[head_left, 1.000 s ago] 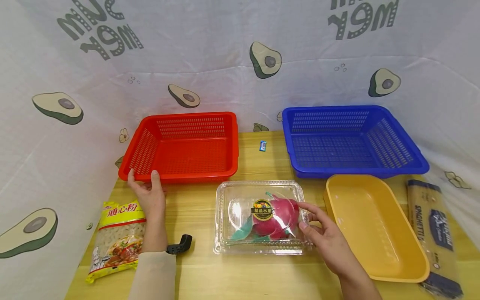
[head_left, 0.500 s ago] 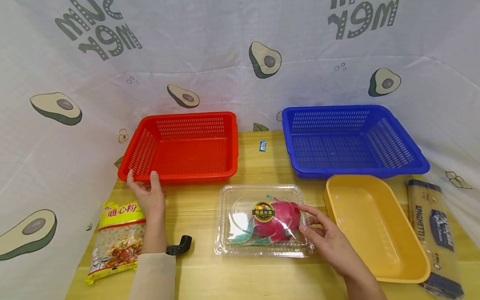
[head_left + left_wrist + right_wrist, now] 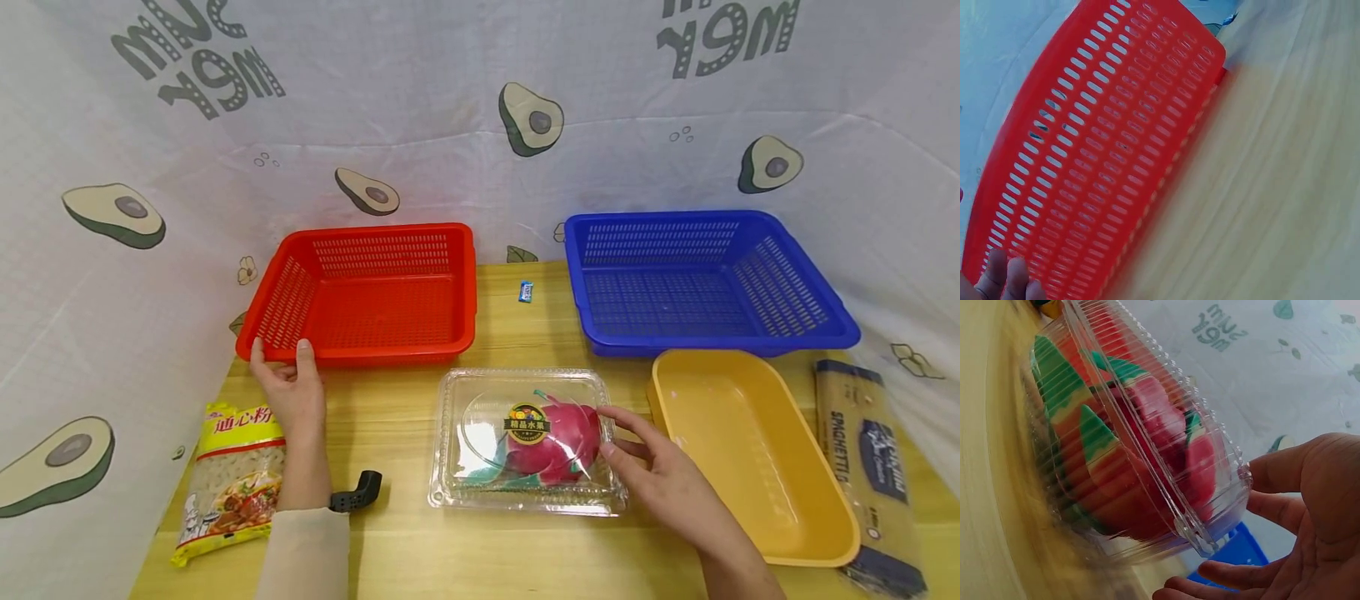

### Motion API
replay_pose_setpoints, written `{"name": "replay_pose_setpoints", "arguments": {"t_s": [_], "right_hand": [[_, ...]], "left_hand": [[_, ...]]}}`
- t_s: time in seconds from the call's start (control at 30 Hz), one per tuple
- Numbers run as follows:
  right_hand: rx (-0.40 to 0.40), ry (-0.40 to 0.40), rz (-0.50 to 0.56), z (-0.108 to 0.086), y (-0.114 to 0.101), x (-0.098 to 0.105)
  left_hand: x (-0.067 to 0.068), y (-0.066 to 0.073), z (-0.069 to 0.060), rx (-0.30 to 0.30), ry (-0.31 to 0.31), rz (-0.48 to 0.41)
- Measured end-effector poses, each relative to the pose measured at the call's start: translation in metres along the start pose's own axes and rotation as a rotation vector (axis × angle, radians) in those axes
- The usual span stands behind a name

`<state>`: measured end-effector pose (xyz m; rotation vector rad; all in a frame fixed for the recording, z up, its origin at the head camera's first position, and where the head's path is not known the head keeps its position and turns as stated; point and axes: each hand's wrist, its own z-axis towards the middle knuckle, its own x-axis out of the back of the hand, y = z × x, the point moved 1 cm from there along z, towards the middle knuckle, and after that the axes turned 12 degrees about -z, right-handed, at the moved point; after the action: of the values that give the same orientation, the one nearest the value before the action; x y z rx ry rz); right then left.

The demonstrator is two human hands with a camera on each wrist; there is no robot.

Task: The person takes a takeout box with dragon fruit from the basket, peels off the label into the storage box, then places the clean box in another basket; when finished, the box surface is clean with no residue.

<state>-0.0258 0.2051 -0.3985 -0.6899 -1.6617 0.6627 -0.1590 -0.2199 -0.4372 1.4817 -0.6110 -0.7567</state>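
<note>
Clear fruit box (image 3: 517, 446): centre of bench (image 3: 405, 558). Right hand (image 3: 660, 475): fingers loose, touching box's right edge. Left hand (image 3: 294, 396): relaxed, at near rim of red basket (image 3: 390, 354). Step, seemingly: steadying box; next move needs firmer grip.

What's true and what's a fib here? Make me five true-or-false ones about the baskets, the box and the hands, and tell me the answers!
1. The right hand is touching the clear box. True.

2. The clear box is wide open. False: the clear box is closed.

3. There's a pink fruit inside the clear box. True.

4. The left hand is at the blue basket. False: the left hand is at the near edge of the red basket.

5. The spaghetti pack is inside the yellow tub. False: the pack lies beside the tub, on its right.
</note>
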Motion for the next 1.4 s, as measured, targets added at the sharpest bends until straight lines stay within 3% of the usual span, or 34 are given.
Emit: {"name": "replay_pose_setpoints", "arguments": {"t_s": [0.23, 0.37, 0.5, 0.67, 0.83, 1.03, 1.2, 1.4], "right_hand": [[0.091, 0.096, -0.055, 0.006, -0.006, 0.004], [0.173, 0.158, -0.102, 0.014, -0.021, 0.012], [0.23, 0.196, -0.121, 0.024, -0.041, 0.02], [0.268, 0.188, -0.161, 0.039, -0.063, 0.024], [0.335, 0.118, -0.208, 0.054, -0.073, 0.018], [0.354, 0.035, -0.258, 0.069, -0.075, 0.007], [0.353, -0.007, -0.296, 0.081, -0.073, 0.001], [0.386, -0.075, -0.327, 0.086, -0.074, -0.006]], "left_hand": [[-0.003, 0.021, -0.009, -0.092, 0.004, 0.025], [-0.006, 0.036, -0.017, -0.167, -0.067, 0.01], [-0.013, 0.048, -0.03, -0.268, -0.213, 0.009], [-0.026, 0.053, -0.046, -0.357, -0.422, -0.016], [-0.042, 0.05, -0.064, -0.432, -0.639, 0.036], [-0.059, 0.038, -0.081, -0.457, -0.904, 0.142], [-0.068, 0.028, -0.093, -0.441, -1.035, 0.196], [-0.076, 0.018, -0.104, -0.418, -1.116, 0.261]]}}
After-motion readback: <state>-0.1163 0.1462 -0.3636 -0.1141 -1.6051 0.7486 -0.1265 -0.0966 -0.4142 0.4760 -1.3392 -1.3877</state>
